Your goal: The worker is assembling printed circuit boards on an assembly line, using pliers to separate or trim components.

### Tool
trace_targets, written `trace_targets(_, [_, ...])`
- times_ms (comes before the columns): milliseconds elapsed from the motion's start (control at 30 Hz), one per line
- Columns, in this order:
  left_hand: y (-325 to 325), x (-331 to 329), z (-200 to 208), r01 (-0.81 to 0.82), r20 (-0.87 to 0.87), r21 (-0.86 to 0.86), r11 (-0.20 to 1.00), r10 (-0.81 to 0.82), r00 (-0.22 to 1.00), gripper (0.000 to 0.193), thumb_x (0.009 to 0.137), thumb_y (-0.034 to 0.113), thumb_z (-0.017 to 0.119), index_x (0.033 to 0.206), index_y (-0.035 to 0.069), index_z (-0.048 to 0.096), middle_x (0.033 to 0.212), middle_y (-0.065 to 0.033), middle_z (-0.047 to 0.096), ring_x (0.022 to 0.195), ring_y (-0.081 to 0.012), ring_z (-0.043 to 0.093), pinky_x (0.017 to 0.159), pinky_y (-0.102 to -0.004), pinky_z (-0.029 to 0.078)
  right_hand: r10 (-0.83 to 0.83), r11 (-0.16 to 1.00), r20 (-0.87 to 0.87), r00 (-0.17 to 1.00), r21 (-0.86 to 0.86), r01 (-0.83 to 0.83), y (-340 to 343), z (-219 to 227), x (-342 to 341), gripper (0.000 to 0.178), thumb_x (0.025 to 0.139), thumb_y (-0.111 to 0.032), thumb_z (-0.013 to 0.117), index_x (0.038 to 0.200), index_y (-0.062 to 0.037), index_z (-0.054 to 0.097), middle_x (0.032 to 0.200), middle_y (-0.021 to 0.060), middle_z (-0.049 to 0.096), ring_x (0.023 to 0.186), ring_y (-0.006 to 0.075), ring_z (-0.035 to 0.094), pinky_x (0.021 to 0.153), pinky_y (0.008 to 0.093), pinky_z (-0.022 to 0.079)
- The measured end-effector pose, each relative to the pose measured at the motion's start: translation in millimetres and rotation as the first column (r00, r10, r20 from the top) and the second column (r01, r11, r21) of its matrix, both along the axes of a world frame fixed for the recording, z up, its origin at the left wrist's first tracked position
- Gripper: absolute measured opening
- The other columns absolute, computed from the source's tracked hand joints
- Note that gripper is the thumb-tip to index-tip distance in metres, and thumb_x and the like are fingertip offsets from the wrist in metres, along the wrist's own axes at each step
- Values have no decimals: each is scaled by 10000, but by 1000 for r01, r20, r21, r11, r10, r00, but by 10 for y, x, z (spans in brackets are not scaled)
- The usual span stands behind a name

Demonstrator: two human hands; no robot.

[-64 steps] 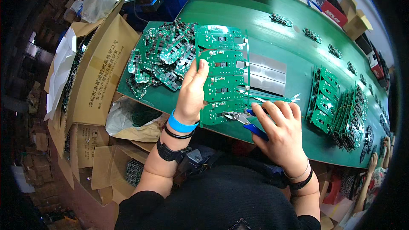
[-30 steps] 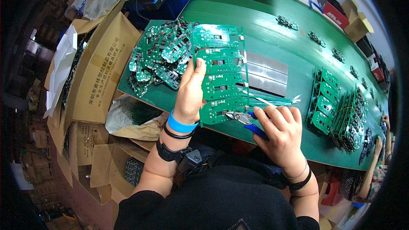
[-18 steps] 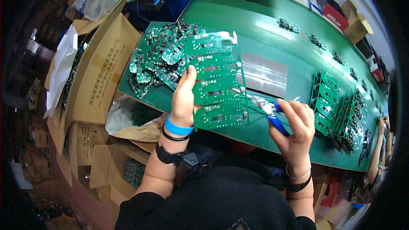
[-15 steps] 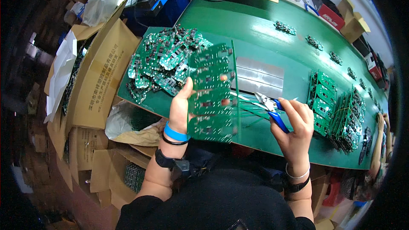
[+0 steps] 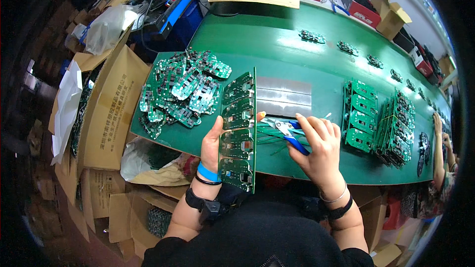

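My left hand (image 5: 212, 144) is closed on a green circuit board panel (image 5: 238, 138), a row of joined boards held upright with a long rail along its right edge. Part of the fingers lies behind the panel. Blue-handled cutters (image 5: 289, 132) sit in my right hand (image 5: 319, 148), their jaws pointing left, close to the panel's rail. Beneath the cutters, thin green cut-off strips (image 5: 272, 141) lie on the table. Left of the panel is a heap of separate circuit boards (image 5: 183, 86). A grey metal plate (image 5: 284, 96) lies just beyond the cutters.
On the green table (image 5: 237, 34), stacks of board panels (image 5: 360, 113) stand at the right, with small board piles (image 5: 348, 48) in a line behind. Cardboard boxes (image 5: 111, 118) crowd the left. Another person's hands (image 5: 438, 127) work at the far right.
The panel has turned more edge-on and sits lower in view. My right hand with the cutters has come closer to its rail. The whole view has shifted slightly.
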State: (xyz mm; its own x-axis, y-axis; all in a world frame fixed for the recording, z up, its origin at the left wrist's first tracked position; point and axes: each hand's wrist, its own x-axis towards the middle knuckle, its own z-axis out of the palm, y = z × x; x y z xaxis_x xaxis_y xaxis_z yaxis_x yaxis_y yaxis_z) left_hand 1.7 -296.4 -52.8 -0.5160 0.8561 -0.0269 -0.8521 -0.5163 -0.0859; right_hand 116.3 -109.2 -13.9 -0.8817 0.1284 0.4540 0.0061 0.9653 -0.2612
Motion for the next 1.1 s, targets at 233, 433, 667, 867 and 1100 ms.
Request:
trace_targets(233, [-71,-74,-87,58,-4,-17,998,-58,998,596,955,427,252,1352,-17,265,1430,-270,106,955,-432,581,671,-493,569,125,992,348,929,-52,-114,307,-11,541,590,611,-219,719,1137,-44,520,1049,113,547,1032,284,494,952,433,312])
trace_targets(433, [53,-33,-83,209,-12,-69,976,-210,978,592,954,436,231,1389,36,195,1379,-298,237,935,-456,580,695,-515,557,60,997,274,960,-53,-47,336,-58,513,544,670,-195,714,1151,-22,525,1047,135,552,991,315,509,900,434,372])
trace_targets(667, [162,140,-24,385,-3,-120,915,-388,922,596,952,451,232,1381,38,225,1332,-255,362,1000,-414,566,775,-553,514,276,882,-46,960,-385,-272,73,-55,49,239,674,22,668,894,-3,577,869,149,595,754,325,580,650,373,473])
trace_targets(867, [45,-173,325,-6,-538,-456,890,-270,799,549,870,250,425,1350,27,281,1257,-223,463,1056,-327,559,823,-458,516,188,897,15,982,-411,-166,223,28,-150,80,727,23,611,790,-24,625,723,134,585,687,309,581,602,348,463])
trace_targets(1100, [569,-1005,1057,-739,-622,-21,674,-587,-518,289,771,124,639,1033,24,568,853,-169,627,786,-271,623,670,-348,485,317,905,201,927,-358,-232,106,-111,-308,32,722,-59,611,737,-33,601,712,139,592,704,326,595,630,390,478])
